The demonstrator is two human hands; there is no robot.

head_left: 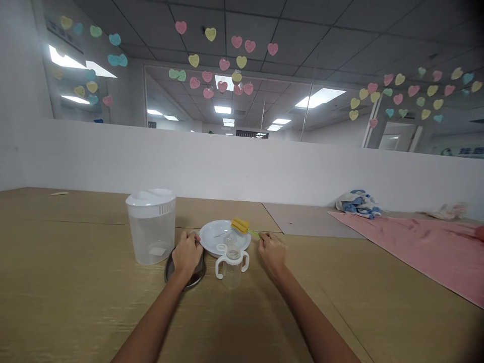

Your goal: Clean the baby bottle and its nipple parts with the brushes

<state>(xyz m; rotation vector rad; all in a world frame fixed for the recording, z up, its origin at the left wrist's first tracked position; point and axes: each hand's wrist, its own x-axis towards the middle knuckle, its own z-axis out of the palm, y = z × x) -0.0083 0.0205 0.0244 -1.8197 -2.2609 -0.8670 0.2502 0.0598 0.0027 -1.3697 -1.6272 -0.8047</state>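
Observation:
My right hand (273, 252) is closed around the thin green handle of a bottle brush. The brush's yellow sponge head (240, 225) sits over the right rim of a white plate (206, 236). My left hand (187, 253) has its fingers curled in at the plate's left edge; what they pinch, if anything, is hidden. Below that hand lies a dark shallow dish (198, 276), partly covered by it. Between both hands, in front of the plate, stands a clear baby bottle (232, 272) with white side handles, its top uncovered. A clear dome-shaped piece (229, 238) rests in the plate.
A tall translucent bucket (152, 234) with a white lid stands left of the plate. On the right lie a pink cloth (419, 247) and a crumpled blue-and-white cloth (357, 204). A small flat stick (59, 193) is at the far left. A white wall (227, 166) bounds the table behind.

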